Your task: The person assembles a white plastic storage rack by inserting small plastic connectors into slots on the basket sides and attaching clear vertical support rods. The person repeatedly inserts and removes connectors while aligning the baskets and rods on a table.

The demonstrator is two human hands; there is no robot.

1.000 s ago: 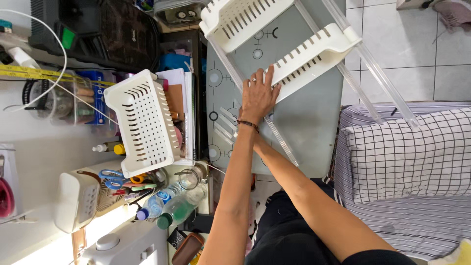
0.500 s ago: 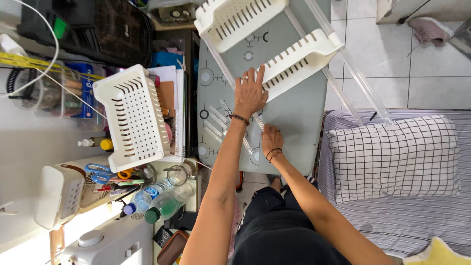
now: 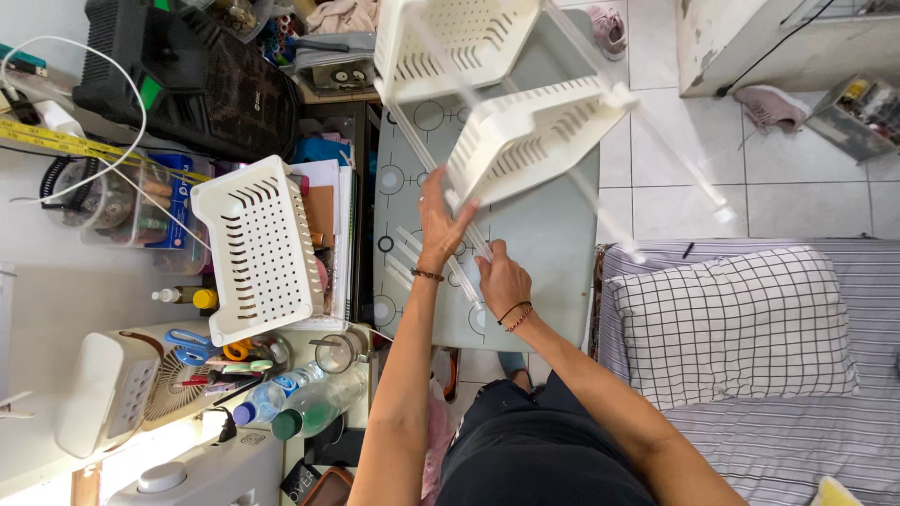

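Lifting the white slatted rack (image 3: 520, 141), upper centre of frame, off the grey patterned table (image 3: 553, 234). Left hand (image 3: 439, 220) wraps the lower corner of the nearer shelf, fingers closed on its edge. Right hand (image 3: 502, 276), centre frame, is closed around a clear plastic pole (image 3: 466, 272) of the rack. Step in hand looks like tilting the shelf unit upright; next move likely calls for steadying the loose poles so the shelves don't slip. Half a second ago the left palm lay flat on the shelf and the rack lay lower; now it is raised and tilted. A separate white basket (image 3: 258, 248) sits left of centre.
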